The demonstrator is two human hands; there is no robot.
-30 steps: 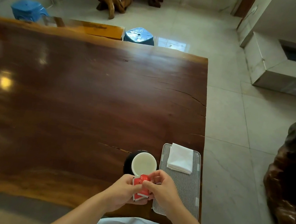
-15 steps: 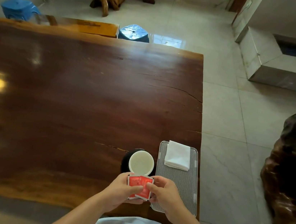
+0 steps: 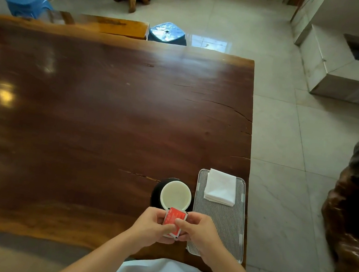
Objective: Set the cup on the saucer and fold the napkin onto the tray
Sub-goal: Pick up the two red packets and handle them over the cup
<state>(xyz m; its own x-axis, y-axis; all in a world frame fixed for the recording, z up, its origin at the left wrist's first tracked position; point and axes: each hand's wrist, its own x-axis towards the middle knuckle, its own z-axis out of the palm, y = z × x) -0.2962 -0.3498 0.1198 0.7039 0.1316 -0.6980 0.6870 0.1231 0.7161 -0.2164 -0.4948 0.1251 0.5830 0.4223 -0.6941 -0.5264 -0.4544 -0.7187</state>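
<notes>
A white cup [image 3: 175, 195] stands on a dark saucer [image 3: 156, 191] near the table's front right corner. Right of it lies a striped grey tray [image 3: 226, 224] with a folded white napkin [image 3: 221, 186] on its far end. Just in front of the cup, my left hand [image 3: 150, 226] and my right hand [image 3: 198, 232] both pinch a small red packet [image 3: 172, 218], held upright between the fingertips. The packet's lower part is hidden by my fingers.
The dark wooden table [image 3: 99, 111] ends at a right edge just past the tray. Beyond the far edge stand two blue stools [image 3: 167, 32] and a wooden bench [image 3: 111, 25]. A dark carved wood block [image 3: 355, 211] sits on the tiled floor at right.
The red packet has turned in my fingers from lying flat and wide to standing narrower and tilted. Both hands stay in front of the cup. Cup, napkin and tray have not moved.
</notes>
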